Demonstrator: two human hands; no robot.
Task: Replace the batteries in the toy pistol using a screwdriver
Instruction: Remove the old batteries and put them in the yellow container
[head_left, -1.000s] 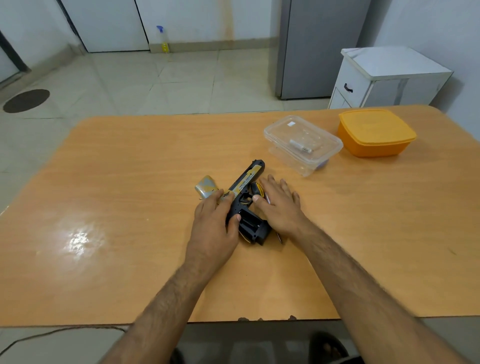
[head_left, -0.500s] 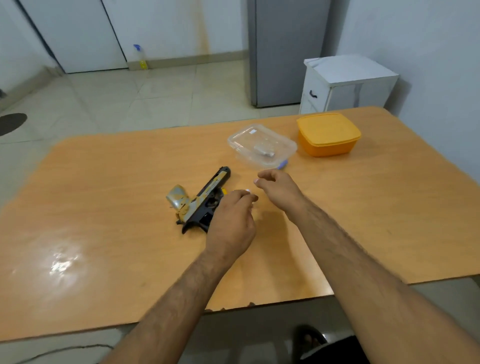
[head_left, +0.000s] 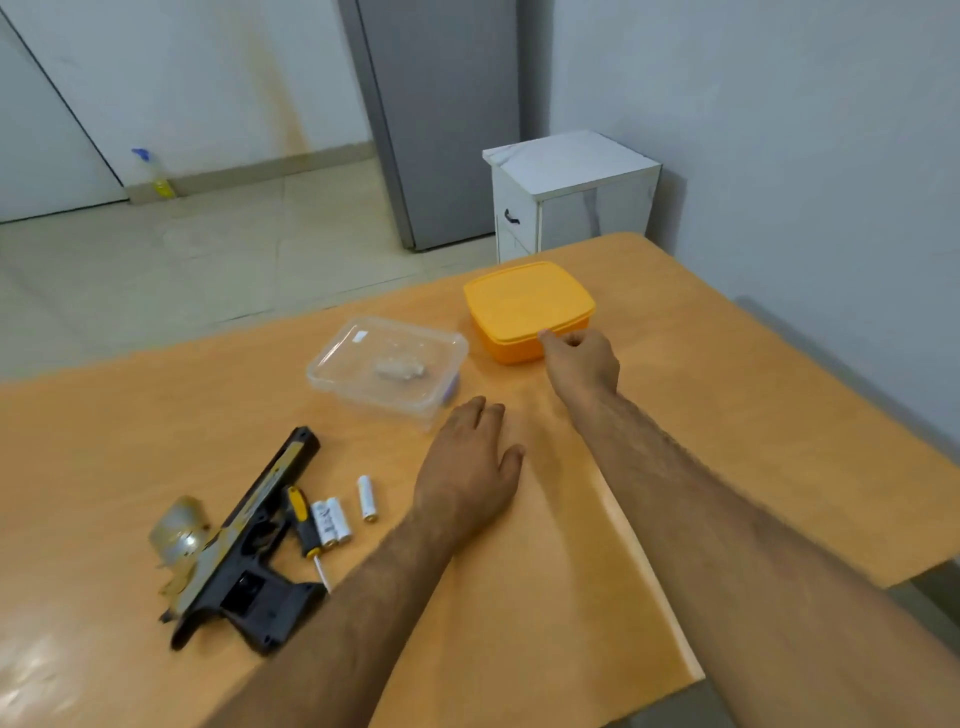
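From the head camera we see our left hand (head_left: 470, 467) lying flat on the wooden counter (head_left: 727, 415), palm down with its fingers straight and holding nothing. Our right hand (head_left: 579, 364) reaches to the orange lidded box (head_left: 527, 306); its fingers are curled at the box's near edge, thumb tip against the lid's rim, though we cannot tell whether they grip it.

We place everything else from the toy pistol (head_left: 244, 540), which lies on its side at the counter's near left, barrel pointing away from us. Touching its far left side is a clear, rounded plastic piece (head_left: 176, 527). Just right of the pistol's trigger area lies the screwdriver (head_left: 304, 525), with a yellow and black handle. Right beside that lie two white batteries (head_left: 331, 522) side by side, and a third battery (head_left: 366, 498) lies a little further right, apart from them. Beyond the pistol's muzzle, to the right, sits a clear plastic container (head_left: 389, 364) with a small grey object inside, too blurred to identify.
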